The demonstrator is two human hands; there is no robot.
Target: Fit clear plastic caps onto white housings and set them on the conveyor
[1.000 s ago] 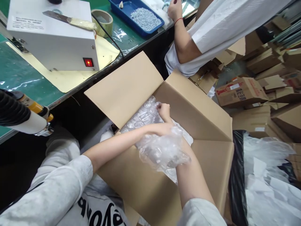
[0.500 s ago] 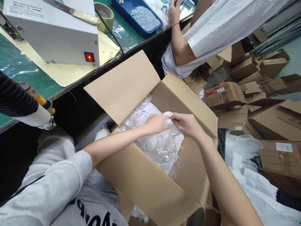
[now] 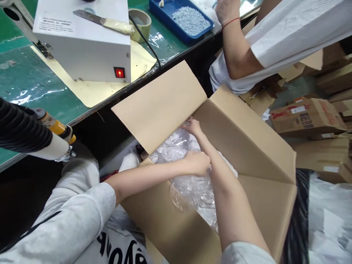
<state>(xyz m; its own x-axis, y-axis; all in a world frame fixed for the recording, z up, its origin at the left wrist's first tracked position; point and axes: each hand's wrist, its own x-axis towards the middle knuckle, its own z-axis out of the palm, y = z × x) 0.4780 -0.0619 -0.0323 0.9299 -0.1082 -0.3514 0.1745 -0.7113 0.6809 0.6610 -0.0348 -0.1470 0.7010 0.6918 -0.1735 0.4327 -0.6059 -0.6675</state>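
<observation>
An open cardboard box (image 3: 250,137) stands in front of me, holding clear plastic pieces (image 3: 180,150) and white sheets. My left hand (image 3: 197,163) is closed over the middle of the box, beside my right forearm; clear plastic hangs below it, and what its fingers grip is hidden. Farther in, at the box's far corner, my right hand (image 3: 191,126) reaches down among the plastic pieces near the raised flap (image 3: 162,106). Its fingers are curled at a clear piece, partly hidden by the flap's edge.
On the green bench (image 3: 19,82) are a white machine (image 3: 90,57) with a lit red switch, a knife (image 3: 103,22), a tape roll (image 3: 141,25) and a blue tray (image 3: 184,33). A black hose (image 3: 22,128) hangs left. Another person's arm (image 3: 236,47) and cartons (image 3: 305,119) are at right.
My right hand has moved from beside my left hand to the box's far corner. My left hand has shifted right and a little lower. The whole view has shifted slightly.
</observation>
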